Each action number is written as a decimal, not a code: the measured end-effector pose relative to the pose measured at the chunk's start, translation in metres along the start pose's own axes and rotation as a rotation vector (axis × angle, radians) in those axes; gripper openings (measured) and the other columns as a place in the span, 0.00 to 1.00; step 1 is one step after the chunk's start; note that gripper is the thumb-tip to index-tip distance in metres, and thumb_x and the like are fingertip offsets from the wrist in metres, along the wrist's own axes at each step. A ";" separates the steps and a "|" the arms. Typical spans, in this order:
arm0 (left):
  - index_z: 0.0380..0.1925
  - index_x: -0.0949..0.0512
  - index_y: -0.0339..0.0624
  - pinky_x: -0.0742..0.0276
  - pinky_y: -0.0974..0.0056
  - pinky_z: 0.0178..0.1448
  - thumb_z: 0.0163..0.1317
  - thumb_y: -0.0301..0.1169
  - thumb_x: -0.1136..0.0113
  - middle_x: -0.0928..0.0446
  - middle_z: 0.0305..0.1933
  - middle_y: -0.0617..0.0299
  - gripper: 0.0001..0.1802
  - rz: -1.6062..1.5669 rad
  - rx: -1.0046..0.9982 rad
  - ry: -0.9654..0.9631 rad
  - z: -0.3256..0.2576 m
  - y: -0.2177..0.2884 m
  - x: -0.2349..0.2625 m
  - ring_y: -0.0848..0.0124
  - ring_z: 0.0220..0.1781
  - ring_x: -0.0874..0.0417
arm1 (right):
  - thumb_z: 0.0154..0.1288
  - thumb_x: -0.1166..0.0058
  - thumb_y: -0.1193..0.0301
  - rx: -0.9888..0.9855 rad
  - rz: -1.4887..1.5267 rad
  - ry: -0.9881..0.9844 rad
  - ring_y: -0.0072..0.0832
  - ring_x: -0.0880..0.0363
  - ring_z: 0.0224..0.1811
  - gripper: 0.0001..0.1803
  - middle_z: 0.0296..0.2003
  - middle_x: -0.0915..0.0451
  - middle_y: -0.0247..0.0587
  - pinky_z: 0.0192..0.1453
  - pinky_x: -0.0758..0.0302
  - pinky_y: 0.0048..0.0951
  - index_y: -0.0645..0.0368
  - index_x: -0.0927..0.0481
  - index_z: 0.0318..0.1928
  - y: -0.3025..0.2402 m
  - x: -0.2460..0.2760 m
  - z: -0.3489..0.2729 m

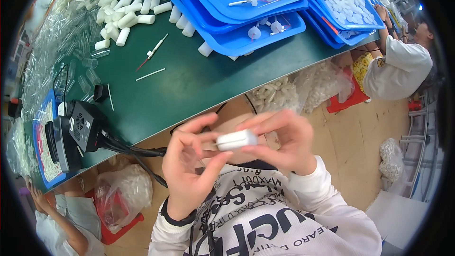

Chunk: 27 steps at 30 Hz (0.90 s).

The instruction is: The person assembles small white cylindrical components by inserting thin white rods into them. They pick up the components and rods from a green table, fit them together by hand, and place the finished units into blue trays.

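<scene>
My left hand and my right hand meet close in front of my chest, below the edge of the green table. Between their fingertips they hold a short white plastic cylinder, lying sideways. My left hand also seems to hold a clear plastic tube against its palm, hard to make out. On the table lie several white cylinders, a thin white stick and a stick with a white fitting.
Stacked blue trays with small white parts fill the table's far side. Clear tubes pile at the left, beside a black device with cables. Bags of white parts sit on the floor. Other people sit at the right and lower left.
</scene>
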<state>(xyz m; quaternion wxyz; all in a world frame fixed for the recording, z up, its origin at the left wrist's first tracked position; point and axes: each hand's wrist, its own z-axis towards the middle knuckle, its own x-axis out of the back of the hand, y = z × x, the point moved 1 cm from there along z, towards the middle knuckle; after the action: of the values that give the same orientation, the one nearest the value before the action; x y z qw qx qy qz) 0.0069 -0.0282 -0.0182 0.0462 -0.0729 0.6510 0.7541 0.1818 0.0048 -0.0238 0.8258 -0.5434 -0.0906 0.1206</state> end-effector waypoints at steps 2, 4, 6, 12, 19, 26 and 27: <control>0.31 0.39 0.34 0.22 0.70 0.40 0.56 0.18 0.44 0.26 0.44 0.46 0.11 0.095 0.042 -0.021 -0.001 -0.004 0.010 0.71 0.37 0.20 | 0.50 0.40 0.81 0.005 0.089 0.147 0.30 0.20 0.41 0.26 0.41 0.21 0.50 0.45 0.22 0.28 0.66 0.31 0.52 -0.002 0.005 0.003; 0.37 0.37 0.33 0.27 0.74 0.33 0.60 0.21 0.49 0.26 0.36 0.54 0.09 -0.042 0.292 -0.017 -0.005 -0.003 0.008 0.77 0.30 0.23 | 0.51 0.42 0.82 -0.064 0.140 0.159 0.30 0.21 0.43 0.28 0.42 0.22 0.49 0.45 0.23 0.27 0.66 0.34 0.55 -0.014 0.006 0.012; 0.40 0.37 0.35 0.30 0.74 0.31 0.59 0.21 0.48 0.26 0.33 0.57 0.11 0.132 0.247 -0.100 -0.004 -0.007 0.004 0.77 0.27 0.25 | 0.51 0.42 0.82 -0.118 0.167 0.134 0.28 0.22 0.44 0.29 0.42 0.22 0.47 0.47 0.24 0.26 0.68 0.34 0.56 -0.017 0.001 0.016; 0.41 0.30 0.35 0.34 0.74 0.27 0.54 0.21 0.42 0.26 0.31 0.60 0.14 0.260 0.140 -0.192 -0.004 -0.013 0.011 0.77 0.25 0.28 | 0.50 0.41 0.80 -0.152 0.093 -0.029 0.25 0.22 0.41 0.15 0.39 0.22 0.43 0.43 0.24 0.23 0.66 0.22 0.42 -0.007 0.005 0.017; 0.41 0.28 0.34 0.28 0.71 0.31 0.53 0.21 0.40 0.26 0.30 0.59 0.15 0.436 0.069 -0.180 0.000 -0.004 0.005 0.74 0.25 0.26 | 0.46 0.41 0.82 -0.166 0.075 -0.073 0.29 0.22 0.37 0.13 0.37 0.22 0.49 0.39 0.27 0.25 0.68 0.23 0.36 -0.010 0.005 0.022; 0.41 0.28 0.34 0.27 0.68 0.30 0.53 0.22 0.39 0.26 0.31 0.58 0.15 0.423 0.107 -0.226 0.000 -0.006 0.009 0.70 0.29 0.24 | 0.47 0.41 0.83 -0.258 0.016 -0.179 0.31 0.19 0.38 0.10 0.34 0.19 0.49 0.38 0.25 0.25 0.67 0.22 0.34 -0.010 0.011 0.024; 0.40 0.28 0.34 0.27 0.67 0.31 0.52 0.22 0.40 0.27 0.30 0.57 0.14 0.489 0.083 -0.242 0.000 -0.005 0.009 0.68 0.29 0.24 | 0.48 0.41 0.83 -0.251 -0.049 -0.229 0.30 0.19 0.38 0.09 0.34 0.18 0.48 0.38 0.24 0.25 0.67 0.22 0.33 -0.010 0.014 0.025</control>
<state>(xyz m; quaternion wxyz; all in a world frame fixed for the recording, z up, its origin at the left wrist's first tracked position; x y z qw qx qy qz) -0.0009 -0.0276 -0.0241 -0.0567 0.1791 0.6695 0.7187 0.1895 0.0274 -0.0042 0.7385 -0.6225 -0.2118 0.1491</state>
